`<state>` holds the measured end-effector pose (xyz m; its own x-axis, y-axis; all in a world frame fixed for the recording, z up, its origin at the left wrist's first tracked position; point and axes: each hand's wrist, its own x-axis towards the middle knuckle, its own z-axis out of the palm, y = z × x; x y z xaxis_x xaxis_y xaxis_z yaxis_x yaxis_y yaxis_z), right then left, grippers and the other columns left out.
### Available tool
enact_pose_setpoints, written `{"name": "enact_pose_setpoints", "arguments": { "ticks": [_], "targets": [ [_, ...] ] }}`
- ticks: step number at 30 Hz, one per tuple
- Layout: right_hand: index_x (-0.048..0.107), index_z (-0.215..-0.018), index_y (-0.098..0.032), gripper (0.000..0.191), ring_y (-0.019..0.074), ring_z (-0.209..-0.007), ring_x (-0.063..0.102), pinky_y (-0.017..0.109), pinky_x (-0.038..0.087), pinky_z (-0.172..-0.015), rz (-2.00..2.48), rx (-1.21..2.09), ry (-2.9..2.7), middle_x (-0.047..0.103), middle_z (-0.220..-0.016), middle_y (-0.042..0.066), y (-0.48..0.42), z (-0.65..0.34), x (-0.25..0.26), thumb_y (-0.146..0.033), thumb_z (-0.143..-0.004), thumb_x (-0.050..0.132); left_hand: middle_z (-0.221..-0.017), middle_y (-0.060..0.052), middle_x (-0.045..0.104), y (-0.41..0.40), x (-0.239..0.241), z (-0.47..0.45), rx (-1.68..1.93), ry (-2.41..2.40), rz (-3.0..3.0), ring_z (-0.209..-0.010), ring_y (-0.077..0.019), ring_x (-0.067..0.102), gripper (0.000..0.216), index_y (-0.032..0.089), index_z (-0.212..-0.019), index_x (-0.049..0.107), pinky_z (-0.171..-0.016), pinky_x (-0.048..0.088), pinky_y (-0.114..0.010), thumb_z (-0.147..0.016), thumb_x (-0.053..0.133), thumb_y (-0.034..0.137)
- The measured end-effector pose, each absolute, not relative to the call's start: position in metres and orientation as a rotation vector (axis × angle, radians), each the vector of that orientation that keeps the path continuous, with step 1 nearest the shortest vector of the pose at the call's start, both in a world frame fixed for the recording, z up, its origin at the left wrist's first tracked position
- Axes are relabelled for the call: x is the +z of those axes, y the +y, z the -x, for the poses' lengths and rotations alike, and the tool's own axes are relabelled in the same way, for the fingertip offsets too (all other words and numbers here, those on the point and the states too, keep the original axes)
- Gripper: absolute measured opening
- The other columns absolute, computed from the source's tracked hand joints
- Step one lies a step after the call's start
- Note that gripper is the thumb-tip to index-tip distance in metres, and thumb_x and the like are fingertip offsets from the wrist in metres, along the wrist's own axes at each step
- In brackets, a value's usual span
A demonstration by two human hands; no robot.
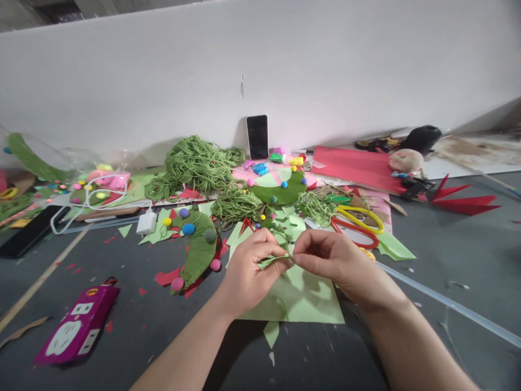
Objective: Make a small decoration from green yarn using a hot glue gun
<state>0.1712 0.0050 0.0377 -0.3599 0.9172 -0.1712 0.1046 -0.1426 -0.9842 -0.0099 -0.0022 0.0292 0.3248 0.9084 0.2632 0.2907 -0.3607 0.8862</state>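
Observation:
My left hand [254, 269] is closed, pinching a small folded-looking piece of green paper [273, 260] between thumb and fingers. My right hand [331, 260] meets it fingertip to fingertip at the piece's right end, thumb and forefinger pinched; what lies between them is too small to make out. Below both hands rests a light green paper sheet [313, 304], with a thin strand of green yarn [284, 308] on it. To the left lies a yarn-wrapped green crescent [199, 250] dotted with coloured pom-poms. Another green crescent [277, 191] lies beyond the hands.
A heap of green yarn [195, 163] sits at the back near an upright phone [257, 137]. Scissors with yellow and red handles [362, 220] lie right. A purple packet [79, 323], a white charger [146, 222], red card [354, 165] and a translucent glue stick [448, 301] surround the work.

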Motion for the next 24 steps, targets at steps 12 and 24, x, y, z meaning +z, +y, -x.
{"name": "enact_pose_setpoints", "arguments": {
  "ticks": [12, 24],
  "targets": [
    [0.063, -0.073, -0.016, 0.013, 0.0074, -0.054, 0.039, 0.022, 0.027, -0.049, 1.224, 1.566, -1.515, 0.053, -0.061, -0.003, 0.0055, -0.1732, 0.0379, -0.028, -0.075, 0.068, -0.076, -0.001, 0.052, -0.0018, 0.0306, 0.0096, 0.981, 1.084, -1.787, -0.071, -0.0124, 0.052, 0.011, 0.018, -0.073, 0.067, -0.065, 0.039, -0.026, -0.081, 0.063, 0.024],
    [0.063, -0.075, -0.017, 0.013, 0.0095, -0.058, 0.046, 0.023, 0.034, -0.052, 1.251, 1.496, -1.554, 0.058, -0.066, -0.001, 0.0045, -0.1726, 0.0388, -0.029, -0.078, 0.064, -0.075, -0.002, 0.052, -0.0014, 0.0314, 0.0084, 0.978, 1.130, -1.739, -0.072, -0.0144, 0.052, 0.015, 0.018, -0.070, 0.066, -0.066, 0.039, -0.028, -0.082, 0.063, 0.026]
  ]
}}
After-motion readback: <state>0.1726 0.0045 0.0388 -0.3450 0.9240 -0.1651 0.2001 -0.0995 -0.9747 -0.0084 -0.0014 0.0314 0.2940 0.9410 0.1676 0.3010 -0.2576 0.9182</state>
